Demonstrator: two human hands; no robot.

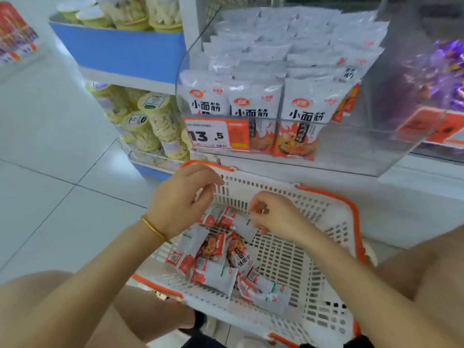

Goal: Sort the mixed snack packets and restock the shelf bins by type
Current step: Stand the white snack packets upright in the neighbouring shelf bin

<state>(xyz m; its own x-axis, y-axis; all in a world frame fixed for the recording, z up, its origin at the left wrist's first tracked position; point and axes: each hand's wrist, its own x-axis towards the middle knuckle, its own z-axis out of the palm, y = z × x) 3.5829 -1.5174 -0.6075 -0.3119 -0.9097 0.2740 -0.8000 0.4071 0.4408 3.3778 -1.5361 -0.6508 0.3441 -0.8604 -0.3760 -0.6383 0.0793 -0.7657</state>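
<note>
Snack packets (216, 257), silver with red-orange ends, lie in a loose heap on the left side of a white basket (288, 259) with an orange rim, which sits low between the person's knees. The left hand (180, 199), a gold bangle (154, 228) on its wrist, hovers above the heap's far edge, near the basket's back left corner. Its fingers are loosely bent, thumb and forefinger apart, and nothing shows between them. Just to its right, the right hand (276, 217) pinches one silver packet (244, 228) by its upper edge between thumb and fingertips. This packet hangs tilted over the heap; whether it touches the ones below I cannot tell.

Behind the basket, a clear bin (351, 151) on the shelf holds rows of stocked packets (276, 71) of the same kind, standing upright. Their fronts read "小面筋" in black under a red oval logo too blurred to read, with flame artwork below. An orange and white price tag (216, 133) on the bin's left front shows "13.5"; its small print is unreadable. One packet in the basket shows the same characters upside down.

Pale floor tiles (50, 146) fill the far left. Next comes a blue shelf (120, 49) stacked with yellow-lidded tubs (155, 119) of pale sticks. Right of the clear bin, purple-wrapped sweets (449, 71) fill a neighbouring bin, blurred.
</note>
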